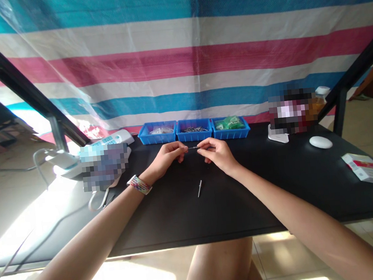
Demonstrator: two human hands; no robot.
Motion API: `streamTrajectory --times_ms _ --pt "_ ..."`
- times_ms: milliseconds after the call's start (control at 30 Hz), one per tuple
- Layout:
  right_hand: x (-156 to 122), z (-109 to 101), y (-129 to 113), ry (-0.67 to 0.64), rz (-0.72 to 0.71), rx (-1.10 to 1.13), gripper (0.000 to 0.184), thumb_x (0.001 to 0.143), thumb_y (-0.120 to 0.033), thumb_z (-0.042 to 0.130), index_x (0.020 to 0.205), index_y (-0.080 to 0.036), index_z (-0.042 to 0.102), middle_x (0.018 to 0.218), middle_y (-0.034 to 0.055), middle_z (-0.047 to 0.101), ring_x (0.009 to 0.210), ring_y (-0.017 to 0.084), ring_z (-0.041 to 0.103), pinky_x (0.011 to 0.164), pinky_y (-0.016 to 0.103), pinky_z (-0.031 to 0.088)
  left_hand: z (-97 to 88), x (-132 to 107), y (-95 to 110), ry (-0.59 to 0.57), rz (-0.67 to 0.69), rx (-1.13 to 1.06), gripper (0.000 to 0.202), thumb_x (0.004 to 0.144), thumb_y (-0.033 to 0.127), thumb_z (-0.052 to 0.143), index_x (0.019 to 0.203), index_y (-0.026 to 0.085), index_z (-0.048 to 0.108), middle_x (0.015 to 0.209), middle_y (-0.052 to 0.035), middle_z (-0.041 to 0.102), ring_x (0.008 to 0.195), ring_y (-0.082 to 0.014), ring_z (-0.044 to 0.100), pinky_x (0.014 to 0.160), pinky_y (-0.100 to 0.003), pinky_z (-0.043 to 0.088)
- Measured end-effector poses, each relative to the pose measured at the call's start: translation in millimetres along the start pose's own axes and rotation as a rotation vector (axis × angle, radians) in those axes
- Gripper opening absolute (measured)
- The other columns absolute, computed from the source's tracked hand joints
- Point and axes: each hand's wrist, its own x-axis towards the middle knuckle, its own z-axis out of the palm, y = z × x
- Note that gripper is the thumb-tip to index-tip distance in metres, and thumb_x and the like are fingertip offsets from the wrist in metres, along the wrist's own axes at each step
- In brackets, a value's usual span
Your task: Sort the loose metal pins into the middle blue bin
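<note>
Over the black table (261,194), my left hand (170,155) and my right hand (216,151) meet fingertip to fingertip. Both pinch a thin metal pin (192,147) held level between them, one hand at each end. A colourful band sits on my left wrist (139,184). A second small metal pin (199,188) lies loose on the table just in front of my hands. Behind my hands stand three blue bins: the left bin (158,133) with clear bits, the middle bin (194,130) with metal parts, the right bin (230,128) with green parts.
A white device with cables (107,141) sits at the left. A white round object (320,142) and a white-and-red box (367,168) lie at the right, with a bottle (319,98) behind. A striped tarp hangs at the back. My knee shows below the table's front edge.
</note>
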Motion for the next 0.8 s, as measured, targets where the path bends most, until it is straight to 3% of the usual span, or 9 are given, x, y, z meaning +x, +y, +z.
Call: streamTrajectory --times_ms 100,267,533,800 --pt "0.7 -1.1 -0.6 -0.011 0.032 0.022 0.037 0.076 -0.051 0.084 0.092 -0.020 0.073 0.082 0.0010 0.071 0.051 0.012 0.062 0.044 0.023 0.049 1.1 -1.5 3.5 0.013 0.022 0.028 0.037 0.080 0.051 0.081 0.077 0.017 0.067 0.064 0.0006 0.059 0.060 -0.0131 0.053 0.061 -0.027 0.040" --pt "2.1 -2.6 -0.3 -0.046 0.085 0.058 0.044 0.086 -0.061 0.070 0.078 -0.018 0.069 0.071 0.0025 0.069 0.049 0.011 0.060 0.044 0.022 0.046 3.5 -2.1 5.8 0.037 0.026 0.021 0.037 0.073 0.047 0.088 0.073 0.016 0.067 0.066 0.0008 0.060 0.061 -0.0121 0.053 0.060 -0.026 0.039" --pt "2.0 -2.2 -0.2 -0.090 0.093 0.027 0.044 0.084 -0.060 0.072 0.075 -0.018 0.069 0.066 0.0023 0.068 0.049 0.011 0.060 0.046 0.022 0.046 3.8 -0.6 3.0 0.053 0.021 0.030 0.039 0.068 0.047 0.090 0.072 0.016 0.067 0.073 -0.0023 0.067 0.061 -0.0115 0.053 0.059 -0.026 0.039" --pt "1.6 -2.5 -1.5 -0.092 0.089 0.043 0.031 0.081 -0.049 0.075 0.076 -0.019 0.070 0.068 0.0020 0.070 0.050 0.012 0.060 0.047 0.022 0.045 1.0 1.1 -2.4 0.013 0.040 0.023 0.034 0.073 0.042 0.090 0.078 0.016 0.068 0.071 0.0005 0.063 0.060 -0.0109 0.053 0.057 -0.025 0.037"
